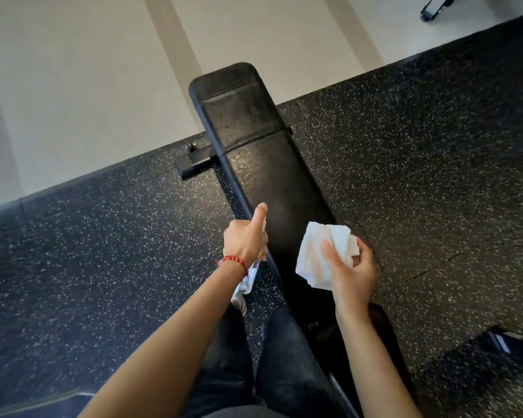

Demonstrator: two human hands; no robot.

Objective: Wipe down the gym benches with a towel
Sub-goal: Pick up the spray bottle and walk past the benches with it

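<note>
A black padded gym bench point(263, 164) runs from the middle of the view away from me, its surface speckled with wet droplets. My left hand point(245, 239), with a red bead bracelet on the wrist, grips a clear spray bottle point(249, 277) at the bench's left edge, thumb up on its top. My right hand point(349, 274) holds a crumpled white towel point(320, 257) just above the bench's right side. My legs in dark trousers stand at the near end of the bench.
Black rubber flooring with white flecks point(435, 164) surrounds the bench. A pale wall point(88, 86) rises behind it. The bench's metal foot point(194, 162) juts out left. A dark shoe point(511, 342) shows at the right, and a wheeled piece of equipment point(434, 7) at the top right.
</note>
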